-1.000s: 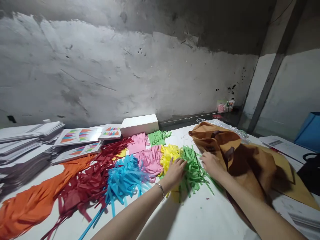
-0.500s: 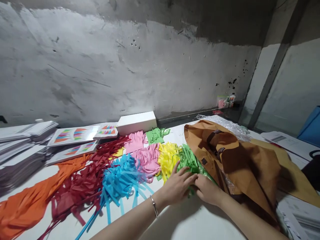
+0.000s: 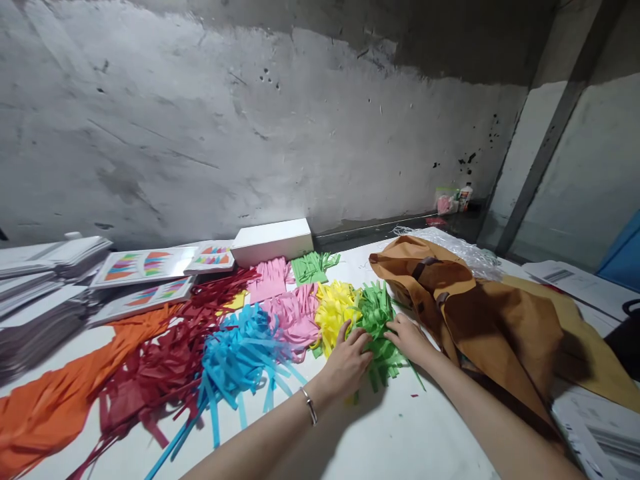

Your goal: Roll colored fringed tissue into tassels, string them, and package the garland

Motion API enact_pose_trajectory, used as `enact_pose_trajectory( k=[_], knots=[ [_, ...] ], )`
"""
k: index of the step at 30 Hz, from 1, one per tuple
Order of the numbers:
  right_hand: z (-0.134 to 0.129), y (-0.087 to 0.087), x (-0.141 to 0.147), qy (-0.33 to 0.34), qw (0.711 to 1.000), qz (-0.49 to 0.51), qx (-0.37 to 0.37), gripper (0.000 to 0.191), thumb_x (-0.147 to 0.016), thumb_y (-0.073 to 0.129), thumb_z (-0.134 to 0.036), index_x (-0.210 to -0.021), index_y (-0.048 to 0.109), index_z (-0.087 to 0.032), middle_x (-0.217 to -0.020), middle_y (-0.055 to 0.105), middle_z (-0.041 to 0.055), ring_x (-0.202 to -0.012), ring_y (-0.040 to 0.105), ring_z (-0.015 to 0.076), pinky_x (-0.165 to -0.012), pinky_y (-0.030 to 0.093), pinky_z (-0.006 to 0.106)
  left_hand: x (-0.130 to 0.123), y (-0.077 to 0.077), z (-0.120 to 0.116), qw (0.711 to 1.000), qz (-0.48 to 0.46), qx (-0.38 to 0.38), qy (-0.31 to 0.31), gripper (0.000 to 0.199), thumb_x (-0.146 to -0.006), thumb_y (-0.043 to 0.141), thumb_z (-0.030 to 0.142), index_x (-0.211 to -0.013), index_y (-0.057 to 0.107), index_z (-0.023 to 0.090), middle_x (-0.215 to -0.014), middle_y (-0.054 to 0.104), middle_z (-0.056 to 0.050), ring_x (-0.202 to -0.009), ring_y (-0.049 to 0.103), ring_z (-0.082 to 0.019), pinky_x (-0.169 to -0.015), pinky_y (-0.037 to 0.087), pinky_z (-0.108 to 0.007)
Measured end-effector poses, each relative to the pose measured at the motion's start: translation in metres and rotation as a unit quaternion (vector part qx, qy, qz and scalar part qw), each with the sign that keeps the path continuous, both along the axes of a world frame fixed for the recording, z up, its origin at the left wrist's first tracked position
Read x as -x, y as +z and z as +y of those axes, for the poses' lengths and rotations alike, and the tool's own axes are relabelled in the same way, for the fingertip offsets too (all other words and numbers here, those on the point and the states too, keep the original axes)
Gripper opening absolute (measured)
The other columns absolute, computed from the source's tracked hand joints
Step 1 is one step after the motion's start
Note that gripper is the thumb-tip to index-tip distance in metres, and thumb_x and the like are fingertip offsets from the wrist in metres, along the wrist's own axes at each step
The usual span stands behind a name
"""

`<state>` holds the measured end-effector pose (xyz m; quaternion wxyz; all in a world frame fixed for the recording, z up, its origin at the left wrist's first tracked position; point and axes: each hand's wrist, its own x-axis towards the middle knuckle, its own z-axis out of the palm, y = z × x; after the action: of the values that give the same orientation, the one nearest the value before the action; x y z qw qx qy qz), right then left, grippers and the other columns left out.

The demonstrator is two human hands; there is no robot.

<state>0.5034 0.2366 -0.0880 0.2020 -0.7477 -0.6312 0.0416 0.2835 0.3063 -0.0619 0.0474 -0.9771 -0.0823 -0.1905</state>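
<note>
My left hand [image 3: 346, 363] rests at the near side of the yellow fringed paper [image 3: 336, 315] and the green fringed paper [image 3: 376, 308], fingers apart and holding nothing I can see. From the right, my right hand [image 3: 411, 341] reaches in, its fingers a little spread against the edge of the green strips. The green bunch lies loose on the white table [image 3: 395, 440] between both hands, some strips trailing toward me. Pink fringed paper [image 3: 295, 319] and blue fringed paper [image 3: 240, 353] lie left of the yellow. A silver bracelet [image 3: 309, 405] circles my left wrist.
Farther left lie dark red [image 3: 150, 380] and orange [image 3: 55, 407] fringed paper, printed cards [image 3: 145, 265] and stacked paper [image 3: 45, 327]. At the back stands a white box [image 3: 273, 240] beside light green fringe [image 3: 313, 268]. A brown bag [image 3: 505, 327] lies close on the right.
My hands were close together over the green fringe and have drawn apart, the left one toward me and left. The green bunch now lies spread and more in view.
</note>
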Motion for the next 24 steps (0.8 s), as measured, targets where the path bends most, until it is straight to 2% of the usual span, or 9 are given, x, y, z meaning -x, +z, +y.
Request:
enact_pose_trajectory(
  k=[5,11,18,21,24],
  knots=[
    [0.005,-0.005,0.001,0.020,1.000,-0.009,-0.011,0.028,-0.098,0.062,-0.036,-0.120,0.062,-0.018,-0.120,0.064,0.0073,-0.102,0.065,0.0204,-0.088,0.056,0.042,-0.002,0.001,0.000,1.000,-0.006,0.011,-0.001,0.008,-0.092,0.062,0.023,-0.087,0.068,0.023,-0.115,0.066,-0.001,-0.120,0.051,-0.023,-0.123,0.001,-0.052],
    [0.002,-0.011,0.004,0.012,0.996,0.013,-0.085,0.029,-0.097,0.062,-0.036,-0.119,0.062,-0.017,-0.118,0.065,0.0069,-0.099,0.066,0.0199,-0.086,0.056,0.041,-0.003,0.006,-0.003,1.000,-0.013,0.021,0.010,0.005,-0.090,0.064,0.024,-0.086,0.068,0.023,-0.114,0.066,-0.002,-0.118,0.052,-0.023,-0.123,0.005,-0.052],
    [-0.016,-0.003,0.014,0.050,0.980,0.078,-0.173,0.022,-0.098,0.061,-0.034,-0.111,0.064,-0.016,-0.111,0.066,0.0053,-0.094,0.066,0.0180,-0.083,0.056,0.038,-0.012,0.010,-0.003,0.998,-0.034,0.037,0.048,0.008,-0.091,0.062,0.023,-0.088,0.069,0.021,-0.113,0.065,-0.006,-0.118,0.051,-0.027,-0.120,0.011,-0.058],
    [-0.023,-0.002,0.021,0.060,0.974,0.118,-0.185,0.019,-0.098,0.061,-0.034,-0.105,0.065,-0.017,-0.110,0.066,0.0051,-0.096,0.065,0.0180,-0.086,0.055,0.039,-0.017,0.013,-0.001,0.998,-0.032,0.037,0.041,0.011,-0.093,0.060,0.023,-0.086,0.070,0.022,-0.115,0.065,-0.005,-0.119,0.050,-0.027,-0.120,0.012,-0.058],
    [-0.025,-0.007,0.026,0.038,0.967,0.176,-0.178,0.019,-0.098,0.061,-0.034,-0.106,0.066,-0.017,-0.113,0.066,0.0055,-0.098,0.065,0.0183,-0.088,0.055,0.040,-0.019,0.015,0.001,0.999,-0.022,0.033,0.022,0.013,-0.092,0.062,0.023,-0.082,0.071,0.024,-0.115,0.066,-0.003,-0.119,0.050,-0.025,-0.120,0.011,-0.056]
  ],
)
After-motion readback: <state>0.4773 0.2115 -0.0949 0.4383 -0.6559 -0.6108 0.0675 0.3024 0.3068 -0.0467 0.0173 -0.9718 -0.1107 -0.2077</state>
